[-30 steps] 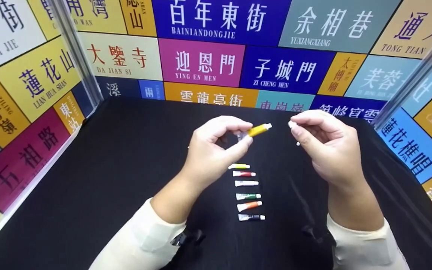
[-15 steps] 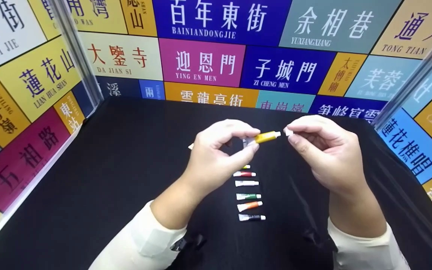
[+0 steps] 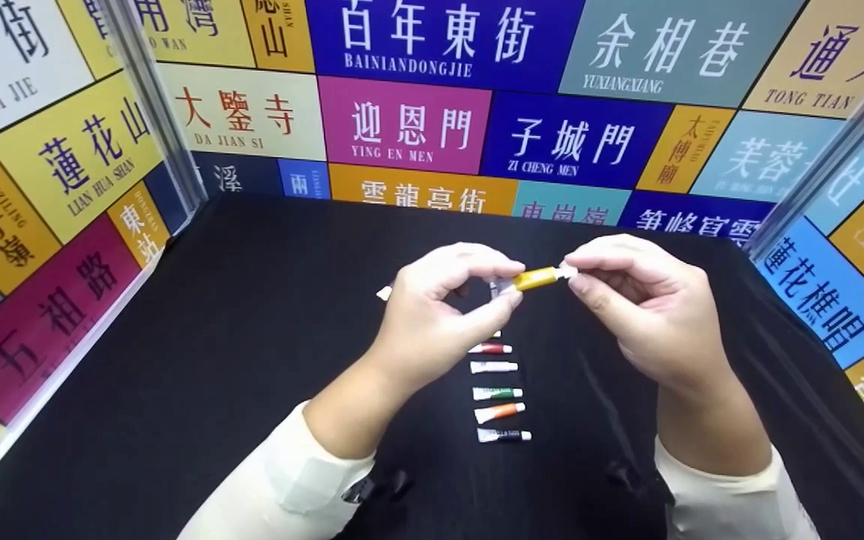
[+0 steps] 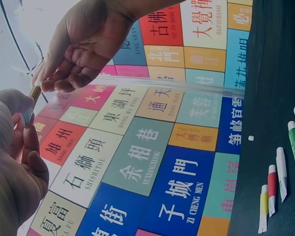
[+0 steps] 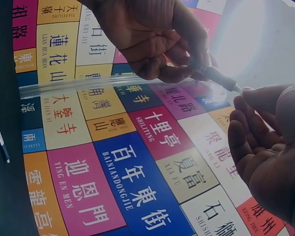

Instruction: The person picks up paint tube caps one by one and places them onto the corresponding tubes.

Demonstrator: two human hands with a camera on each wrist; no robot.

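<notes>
My left hand [image 3: 508, 283] pinches a small yellow paint tube [image 3: 535, 279] by its flat end and holds it level above the black table [image 3: 214, 337]. My right hand [image 3: 573, 271] pinches a white cap [image 3: 568, 271] that meets the tube's tip. The left wrist view shows the tube [image 4: 34, 93] between the left hand [image 4: 14, 162] and the right hand [image 4: 83, 44]. In the right wrist view the tube [image 5: 219, 78] bridges both hands.
Below the hands, several small paint tubes lie in a column on the table: red [image 3: 490, 349], white [image 3: 493, 367], green [image 3: 497, 393], orange [image 3: 499, 412] and black [image 3: 503, 434]. Colourful sign walls [image 3: 402, 120] enclose the table on three sides. A tiny white speck [image 4: 250, 138] lies near the tubes.
The right hand has carried the white cap leftward until it meets the yellow tube's tip. Both hands have sunk slightly toward the table.
</notes>
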